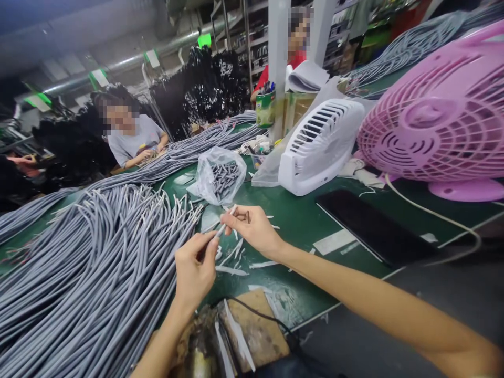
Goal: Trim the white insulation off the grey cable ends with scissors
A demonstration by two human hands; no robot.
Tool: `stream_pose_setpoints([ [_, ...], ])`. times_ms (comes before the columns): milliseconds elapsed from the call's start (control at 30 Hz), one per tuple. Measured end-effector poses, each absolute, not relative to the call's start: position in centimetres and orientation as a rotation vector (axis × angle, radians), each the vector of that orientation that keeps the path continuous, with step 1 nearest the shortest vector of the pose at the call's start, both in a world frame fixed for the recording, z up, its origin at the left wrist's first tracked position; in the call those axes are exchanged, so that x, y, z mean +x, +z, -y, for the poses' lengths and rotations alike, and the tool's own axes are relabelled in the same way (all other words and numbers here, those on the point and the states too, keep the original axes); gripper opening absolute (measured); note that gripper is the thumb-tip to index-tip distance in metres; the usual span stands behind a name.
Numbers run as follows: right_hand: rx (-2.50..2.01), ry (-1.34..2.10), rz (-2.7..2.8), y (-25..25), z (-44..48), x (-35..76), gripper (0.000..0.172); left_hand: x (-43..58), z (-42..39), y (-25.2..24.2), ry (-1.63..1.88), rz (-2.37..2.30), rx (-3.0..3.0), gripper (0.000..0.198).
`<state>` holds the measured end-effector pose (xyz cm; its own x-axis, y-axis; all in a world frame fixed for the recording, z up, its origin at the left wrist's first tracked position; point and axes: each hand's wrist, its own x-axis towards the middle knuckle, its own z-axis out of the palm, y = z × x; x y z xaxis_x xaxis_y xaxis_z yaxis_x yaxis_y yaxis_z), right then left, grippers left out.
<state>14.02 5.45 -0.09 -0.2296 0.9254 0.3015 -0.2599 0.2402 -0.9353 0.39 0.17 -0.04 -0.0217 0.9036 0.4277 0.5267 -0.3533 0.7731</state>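
Between my two hands is the end of a grey cable (218, 235) with a white tip. My left hand (197, 269) pinches the grey part between thumb and fingertips. Up and to the right, my right hand (252, 229) closes on the white end, and a small dark piece shows among its curled fingers. Left of my hands lies a big bundle of grey cables (98, 247), their pale ends pointing away from me. White scraps (232, 271) are strewn on the green table under my hands. Just beyond sits a clear plastic bag (203, 176) of short dark grey pieces.
A white fan (321, 144), a pink fan (433, 115) with a pale cord and a black phone-like slab (374, 226) are on the right. A stained board (255, 325) lies in front of me. Two people work beyond the table, one in a grey shirt (136, 137).
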Motion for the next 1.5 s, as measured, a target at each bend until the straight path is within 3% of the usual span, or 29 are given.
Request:
stream_pose_setpoints([
  [900, -0.712, 1.348, 1.305, -0.6, -4.8, 13.1, 0.038, 0.6, 0.1, -0.2, 1.312, -1.472, 1.809, 0.026],
  [1100, -0.841, 1.026, 1.382, -0.5, -4.8, 13.6, 0.034, 0.2, 0.2, 0.4, 1.478, -1.584, 1.634, 0.030],
  [1200, -0.854, 0.758, 1.633, -0.4, -4.2, 13.8, 0.019, -0.3, 0.2, 0.6, 1.542, -1.614, 1.569, 0.032],
  [1333, -0.773, 0.512, 1.837, -0.6, -3.5, 13.6, 0.029, -0.3, 0.3, 0.4, 1.547, -1.609, 1.605, 0.031],
  [1500, -0.779, 0.474, 1.845, -0.8, -3.5, 13.5, 0.031, 0.0, 0.6, 0.3, 1.537, -1.598, 1.696, 0.029],
])
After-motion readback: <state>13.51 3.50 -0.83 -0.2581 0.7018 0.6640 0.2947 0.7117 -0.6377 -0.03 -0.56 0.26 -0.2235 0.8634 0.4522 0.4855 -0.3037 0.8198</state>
